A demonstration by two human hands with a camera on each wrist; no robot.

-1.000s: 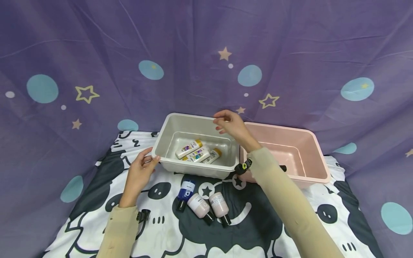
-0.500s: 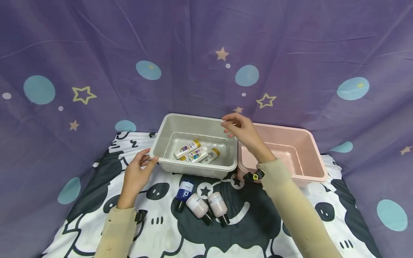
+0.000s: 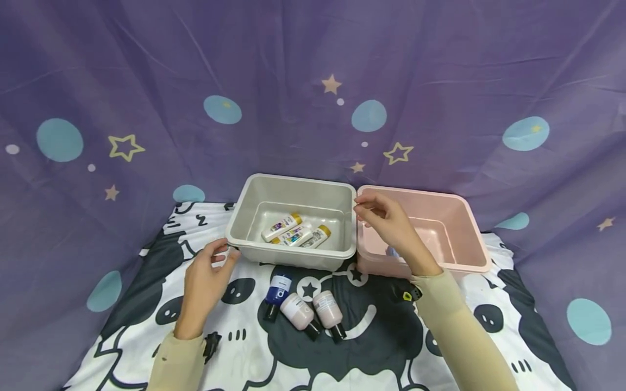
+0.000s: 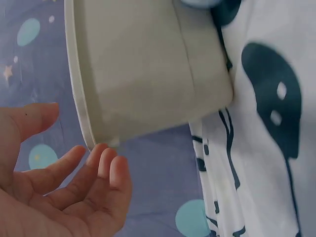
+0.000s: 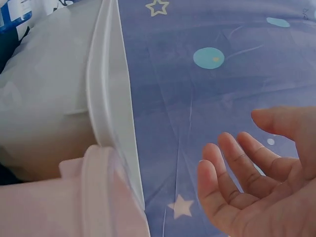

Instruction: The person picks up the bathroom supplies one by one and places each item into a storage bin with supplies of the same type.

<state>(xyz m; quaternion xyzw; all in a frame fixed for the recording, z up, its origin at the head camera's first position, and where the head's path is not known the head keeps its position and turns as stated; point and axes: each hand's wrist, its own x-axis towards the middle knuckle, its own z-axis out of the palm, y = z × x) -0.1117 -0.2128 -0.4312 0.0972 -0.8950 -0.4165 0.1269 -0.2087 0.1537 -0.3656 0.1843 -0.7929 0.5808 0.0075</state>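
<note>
My left hand is at the front left corner of a light grey plastic bin. In the left wrist view, its fingertips are at the bin's corner, with the thumb apart. Three white bottles with yellow caps lie inside that bin. My right hand hovers over the left side of a pink bin, fingers loosely bent and holding nothing. Behind its wrist, a small blue thing shows partly in the pink bin; its kind is hidden.
On the sheep-print cloth in front lie a blue bottle and two pale pink bottles, all with black caps. The two bins stand side by side. A purple curtain hangs behind them.
My right hand has moved right and down, from above the grey bin's back right edge to over the pink bin. My left hand has dropped slightly, its thumb moving off the rim.
</note>
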